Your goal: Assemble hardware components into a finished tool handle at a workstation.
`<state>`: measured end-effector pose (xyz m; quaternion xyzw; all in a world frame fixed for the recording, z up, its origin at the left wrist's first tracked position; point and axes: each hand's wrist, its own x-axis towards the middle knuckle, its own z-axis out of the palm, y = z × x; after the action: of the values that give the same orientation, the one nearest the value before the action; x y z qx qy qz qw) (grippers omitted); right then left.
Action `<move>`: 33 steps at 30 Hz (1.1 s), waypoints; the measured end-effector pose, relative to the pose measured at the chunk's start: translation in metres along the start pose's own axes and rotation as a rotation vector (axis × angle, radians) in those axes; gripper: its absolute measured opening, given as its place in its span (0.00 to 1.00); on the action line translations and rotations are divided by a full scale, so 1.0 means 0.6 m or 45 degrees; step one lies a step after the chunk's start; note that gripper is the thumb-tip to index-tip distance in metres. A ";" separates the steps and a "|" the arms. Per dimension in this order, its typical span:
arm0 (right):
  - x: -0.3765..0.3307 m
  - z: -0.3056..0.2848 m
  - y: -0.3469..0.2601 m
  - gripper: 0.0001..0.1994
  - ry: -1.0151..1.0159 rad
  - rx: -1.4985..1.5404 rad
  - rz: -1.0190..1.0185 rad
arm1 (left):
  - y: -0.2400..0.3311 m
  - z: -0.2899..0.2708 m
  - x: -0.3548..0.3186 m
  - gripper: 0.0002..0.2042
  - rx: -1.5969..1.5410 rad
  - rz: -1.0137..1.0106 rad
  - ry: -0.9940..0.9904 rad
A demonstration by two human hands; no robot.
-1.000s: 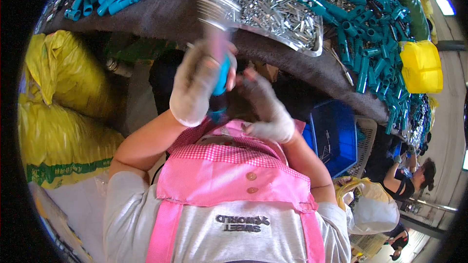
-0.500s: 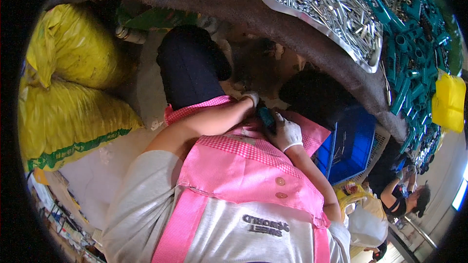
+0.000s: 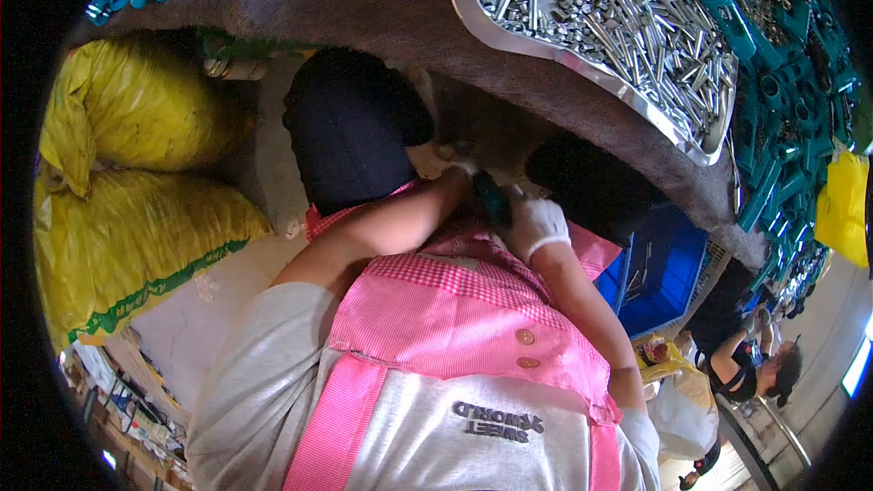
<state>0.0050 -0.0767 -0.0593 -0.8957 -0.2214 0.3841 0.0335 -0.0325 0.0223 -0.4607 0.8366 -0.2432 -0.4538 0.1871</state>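
Hands [image 3: 509,209] gripping teal part [image 3: 492,197] under table edge [image 3: 582,118].

My single view: head camera, left of pair, fisheye. Looks steeply down own torso; pink checked apron [image 3: 473,327] fills lower centre, very near lens. Gloved hands meet in lap, mid-frame: left hand [image 3: 459,166], right hand [image 3: 536,223]. Table edge [image 3: 364,18] bends across top, metal tray [image 3: 600,27] upper right. Yellow sacks [image 3: 136,182] at left rim. Another person [image 3: 746,364] small, lower right. No second view to overlap.
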 end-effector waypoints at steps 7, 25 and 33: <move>0.114 0.036 -0.022 0.23 -0.187 -0.032 -0.009 | 0.016 -0.203 -0.142 0.22 -0.656 -0.148 0.761; 0.069 0.015 0.033 0.16 -0.117 0.105 0.041 | 0.234 -0.355 -0.313 0.23 -0.633 -0.599 0.828; 0.077 0.064 0.033 0.15 -0.076 0.228 0.043 | 0.215 -0.315 -0.293 0.23 -0.577 -0.639 0.837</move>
<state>0.0134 -0.0789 -0.1221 -0.8809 -0.1718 0.4295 0.1003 0.0151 0.0367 -0.1765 0.9070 0.1436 -0.2377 0.3166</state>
